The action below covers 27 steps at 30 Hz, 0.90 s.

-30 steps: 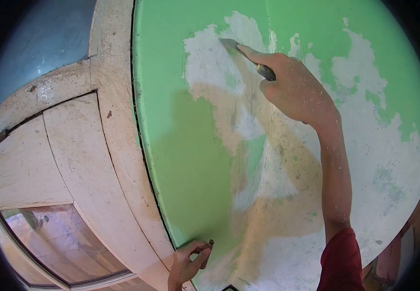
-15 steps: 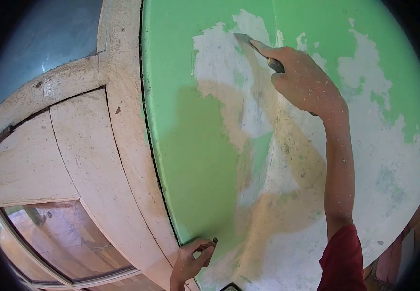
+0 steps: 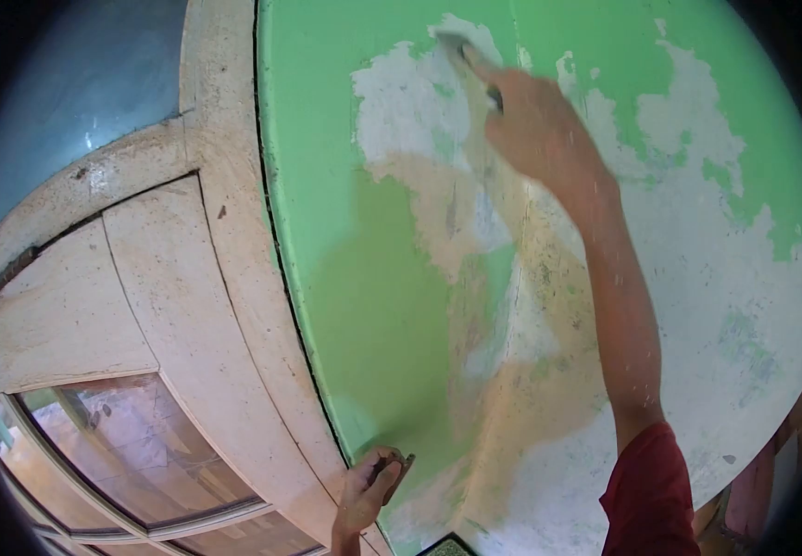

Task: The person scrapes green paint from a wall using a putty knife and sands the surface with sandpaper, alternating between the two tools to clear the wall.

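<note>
My right hand [image 3: 549, 134] is closed round a paint scraper [image 3: 457, 44], high on the green painted wall [image 3: 364, 306]. Its blade, blurred by motion, lies by the upper edge of a bare whitish patch [image 3: 410, 111] where the green paint is off. Low down near the door frame, my left hand [image 3: 369, 486] is curled with fingers closed. A small dark piece [image 3: 407, 461] juts from its fingers, too small to identify. Tiny pale flecks show around the right forearm.
A worn cream wooden door frame [image 3: 225, 213] with glass panes [image 3: 132, 454] stands at the left. A vertical corner line runs down the wall. Large scraped areas [image 3: 697, 352] spread to the right. A dark-edged object [image 3: 447, 545] shows at the bottom.
My right hand and the scraper have moved up and left along the bare patch. The left hand has turned slightly and stays near the frame. The view has shifted a little.
</note>
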Tool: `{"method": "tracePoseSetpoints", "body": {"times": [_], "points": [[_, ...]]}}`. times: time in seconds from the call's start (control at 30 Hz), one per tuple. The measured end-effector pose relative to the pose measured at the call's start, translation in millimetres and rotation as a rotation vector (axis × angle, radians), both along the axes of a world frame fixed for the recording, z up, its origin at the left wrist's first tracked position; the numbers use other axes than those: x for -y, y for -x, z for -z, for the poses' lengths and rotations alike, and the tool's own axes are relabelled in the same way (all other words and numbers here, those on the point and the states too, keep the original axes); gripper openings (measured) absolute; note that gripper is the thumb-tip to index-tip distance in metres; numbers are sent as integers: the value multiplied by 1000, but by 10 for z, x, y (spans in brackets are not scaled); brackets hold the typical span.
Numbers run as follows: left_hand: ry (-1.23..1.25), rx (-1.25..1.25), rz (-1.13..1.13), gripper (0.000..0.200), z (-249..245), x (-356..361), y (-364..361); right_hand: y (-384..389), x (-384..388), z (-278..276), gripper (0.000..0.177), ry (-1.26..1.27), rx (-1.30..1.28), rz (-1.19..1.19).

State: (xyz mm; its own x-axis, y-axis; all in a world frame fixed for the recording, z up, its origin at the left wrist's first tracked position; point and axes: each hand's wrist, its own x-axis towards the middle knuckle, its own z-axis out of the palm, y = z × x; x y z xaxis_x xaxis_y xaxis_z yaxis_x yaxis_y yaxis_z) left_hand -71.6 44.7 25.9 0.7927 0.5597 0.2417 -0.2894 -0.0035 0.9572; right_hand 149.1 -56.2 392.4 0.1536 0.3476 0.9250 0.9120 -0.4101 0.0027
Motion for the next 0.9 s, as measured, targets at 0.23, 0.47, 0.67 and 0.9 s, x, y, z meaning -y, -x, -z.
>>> {"method": "tracePoseSetpoints", "body": {"times": [0.23,0.47,0.67,0.9], "points": [[48,-217,-97,23,-27,498,165,579,320,2436,53,471,-636,-703],[537,186,-253,34,850,899,84,940,423,3891,49,413,-1145,-1095],[398,124,-504,35,731,962,-88,1039,477,3908,51,363,-1519,-1321],[93,197,-983,36,60,1065,-648,881,190,3970,53,167,-1023,-1326]]}}
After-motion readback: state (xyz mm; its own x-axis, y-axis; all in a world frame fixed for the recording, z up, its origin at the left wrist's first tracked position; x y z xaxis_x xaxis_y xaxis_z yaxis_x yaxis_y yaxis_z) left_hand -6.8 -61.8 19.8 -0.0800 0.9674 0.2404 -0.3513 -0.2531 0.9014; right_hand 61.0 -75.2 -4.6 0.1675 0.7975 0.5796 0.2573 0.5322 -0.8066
